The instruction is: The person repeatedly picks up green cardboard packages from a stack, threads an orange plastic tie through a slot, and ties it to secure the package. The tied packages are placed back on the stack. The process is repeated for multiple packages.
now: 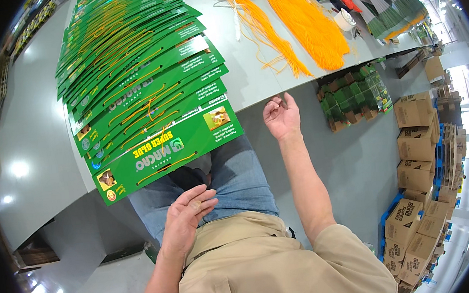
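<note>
My left hand (186,219) hovers above my lap, fingers loosely bent and apart, with nothing visible in it. Just beyond it lies the front sheet of a long, overlapping stack of green printed display cards (172,152). That sheet overhangs the table's near edge. An orange cord loop (167,168) is threaded through two holes in the front card, and similar loops run across the cards behind. Beside the table edge, right of the stack, my right hand (282,117) is turned palm up. Its fingers are partly curled and hold nothing that I can see.
On the grey table (249,76) lie a thin bunch of orange cords (270,30) and a thicker bundle (307,23). A white spool (345,20) stands near fanned cards (376,0). Green cartons (353,98) sit below the table's right side; cardboard boxes (415,130) are stacked farther right.
</note>
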`<state>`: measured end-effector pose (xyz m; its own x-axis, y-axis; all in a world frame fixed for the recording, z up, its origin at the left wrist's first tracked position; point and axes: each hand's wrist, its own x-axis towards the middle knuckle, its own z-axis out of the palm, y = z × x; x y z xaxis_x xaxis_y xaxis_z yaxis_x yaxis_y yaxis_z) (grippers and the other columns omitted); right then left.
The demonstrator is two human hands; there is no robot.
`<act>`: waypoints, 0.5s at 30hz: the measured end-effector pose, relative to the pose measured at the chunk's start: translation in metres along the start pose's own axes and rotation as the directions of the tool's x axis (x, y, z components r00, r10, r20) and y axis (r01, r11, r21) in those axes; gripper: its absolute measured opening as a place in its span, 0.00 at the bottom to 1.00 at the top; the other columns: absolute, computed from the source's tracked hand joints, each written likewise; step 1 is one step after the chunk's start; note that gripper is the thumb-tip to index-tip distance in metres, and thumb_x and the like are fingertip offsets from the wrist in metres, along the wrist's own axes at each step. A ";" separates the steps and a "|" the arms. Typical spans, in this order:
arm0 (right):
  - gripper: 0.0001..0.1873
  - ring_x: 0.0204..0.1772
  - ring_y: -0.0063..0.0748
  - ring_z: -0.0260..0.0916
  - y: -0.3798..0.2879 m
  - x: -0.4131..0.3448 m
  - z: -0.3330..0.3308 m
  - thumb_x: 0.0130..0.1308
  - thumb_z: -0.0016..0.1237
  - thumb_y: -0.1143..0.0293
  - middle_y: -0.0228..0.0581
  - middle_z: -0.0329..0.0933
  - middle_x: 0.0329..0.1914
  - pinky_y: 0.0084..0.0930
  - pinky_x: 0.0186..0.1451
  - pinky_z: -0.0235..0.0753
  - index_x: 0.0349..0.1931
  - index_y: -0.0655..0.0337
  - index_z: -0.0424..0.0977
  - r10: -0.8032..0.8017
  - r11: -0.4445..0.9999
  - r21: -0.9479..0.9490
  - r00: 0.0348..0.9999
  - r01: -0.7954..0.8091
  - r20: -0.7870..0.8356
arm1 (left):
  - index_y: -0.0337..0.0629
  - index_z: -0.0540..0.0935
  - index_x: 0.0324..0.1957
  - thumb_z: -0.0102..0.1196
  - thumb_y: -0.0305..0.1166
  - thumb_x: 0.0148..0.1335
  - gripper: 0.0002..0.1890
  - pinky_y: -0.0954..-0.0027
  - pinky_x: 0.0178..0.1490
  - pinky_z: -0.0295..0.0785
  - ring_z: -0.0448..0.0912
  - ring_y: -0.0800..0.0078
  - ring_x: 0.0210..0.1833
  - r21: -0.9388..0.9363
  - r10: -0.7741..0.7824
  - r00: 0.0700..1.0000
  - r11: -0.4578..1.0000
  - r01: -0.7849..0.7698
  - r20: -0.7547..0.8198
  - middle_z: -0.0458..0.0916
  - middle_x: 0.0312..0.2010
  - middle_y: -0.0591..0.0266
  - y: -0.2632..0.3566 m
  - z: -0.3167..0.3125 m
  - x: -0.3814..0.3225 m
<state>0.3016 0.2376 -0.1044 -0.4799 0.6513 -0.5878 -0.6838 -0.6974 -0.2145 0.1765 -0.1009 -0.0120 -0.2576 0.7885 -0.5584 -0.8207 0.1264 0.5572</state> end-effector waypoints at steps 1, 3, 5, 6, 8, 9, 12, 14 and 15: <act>0.14 0.26 0.22 0.66 -0.001 -0.003 0.001 0.75 0.47 0.57 0.28 0.68 0.26 0.21 0.34 0.79 0.35 0.57 0.69 0.008 0.999 -0.054 0.999 -0.006 0.033 | 0.33 0.74 0.61 0.51 0.27 0.71 0.19 0.64 0.61 0.75 0.81 0.61 0.56 0.005 -0.011 1.000 1.000 0.011 -0.002 0.81 0.56 0.48 -0.001 0.001 0.001; 0.14 0.27 0.22 0.68 -0.004 -0.007 0.002 0.73 0.52 0.55 0.27 0.69 0.26 0.22 0.34 0.78 0.35 0.54 0.69 0.010 0.989 -0.145 0.996 0.002 0.084 | 0.33 0.74 0.61 0.51 0.28 0.71 0.19 0.64 0.61 0.75 0.81 0.62 0.56 0.011 -0.027 1.000 1.000 0.027 0.003 0.81 0.56 0.49 -0.003 0.002 0.005; 0.15 0.27 0.22 0.69 -0.003 -0.007 0.000 0.69 0.57 0.53 0.25 0.70 0.26 0.23 0.34 0.79 0.37 0.52 0.70 -0.051 0.966 -0.252 0.998 0.059 0.040 | 0.33 0.74 0.61 0.51 0.28 0.71 0.19 0.64 0.61 0.75 0.82 0.62 0.56 0.024 -0.042 0.999 0.999 0.042 0.000 0.81 0.55 0.49 -0.004 0.004 0.008; 0.15 0.27 0.21 0.69 -0.002 -0.007 -0.002 0.69 0.57 0.53 0.25 0.70 0.27 0.23 0.34 0.79 0.37 0.52 0.70 -0.103 0.944 -0.313 0.995 0.103 0.016 | 0.33 0.74 0.61 0.51 0.28 0.71 0.19 0.65 0.61 0.75 0.82 0.62 0.56 0.034 -0.047 0.999 0.998 0.047 -0.006 0.81 0.55 0.49 -0.005 0.004 0.010; 0.12 0.28 0.20 0.70 0.001 -0.005 -0.007 0.70 0.57 0.55 0.24 0.71 0.27 0.24 0.34 0.79 0.37 0.52 0.72 -0.176 0.904 -0.397 0.984 0.160 -0.003 | 0.33 0.74 0.61 0.51 0.28 0.72 0.19 0.65 0.61 0.75 0.82 0.63 0.55 0.043 -0.035 0.999 0.998 0.036 -0.014 0.81 0.55 0.50 -0.005 0.005 0.011; 0.12 0.29 0.20 0.70 0.003 -0.003 -0.009 0.70 0.57 0.56 0.24 0.72 0.28 0.24 0.35 0.79 0.37 0.52 0.72 -0.187 0.900 -0.395 0.982 0.184 0.031 | 0.33 0.74 0.61 0.51 0.28 0.72 0.19 0.65 0.61 0.75 0.82 0.63 0.55 0.043 -0.021 1.000 0.999 0.022 -0.013 0.81 0.55 0.50 -0.005 0.005 0.011; 0.10 0.31 0.19 0.71 0.004 0.001 -0.015 0.70 0.57 0.59 0.24 0.72 0.28 0.23 0.36 0.80 0.36 0.53 0.73 -0.214 0.901 -0.377 0.976 0.215 0.045 | 0.33 0.74 0.61 0.51 0.28 0.72 0.18 0.65 0.61 0.75 0.82 0.64 0.55 0.050 -0.004 1.000 0.999 0.005 -0.020 0.81 0.55 0.50 -0.006 0.003 0.010; 0.09 0.32 0.19 0.72 0.003 0.004 -0.016 0.70 0.58 0.60 0.24 0.74 0.29 0.23 0.38 0.80 0.36 0.53 0.74 -0.218 0.912 -0.342 0.974 0.224 0.058 | 0.33 0.74 0.62 0.51 0.29 0.72 0.19 0.65 0.61 0.75 0.82 0.64 0.55 0.057 -0.006 1.000 0.998 0.008 -0.027 0.81 0.55 0.49 -0.006 0.002 0.010; 0.09 0.33 0.19 0.73 0.002 0.004 -0.017 0.70 0.58 0.61 0.25 0.74 0.30 0.22 0.39 0.81 0.36 0.54 0.75 -0.193 0.925 -0.326 0.980 0.198 0.047 | 0.33 0.74 0.62 0.51 0.29 0.72 0.19 0.65 0.61 0.75 0.82 0.64 0.55 0.060 -0.008 1.000 0.998 0.010 -0.030 0.81 0.55 0.49 -0.007 0.001 0.009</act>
<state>0.3074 0.2342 -0.1204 -0.3645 0.7870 -0.4978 -0.5481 -0.6135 -0.5685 0.1800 -0.0938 -0.0204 -0.2661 0.7688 -0.5814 -0.7912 0.1703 0.5873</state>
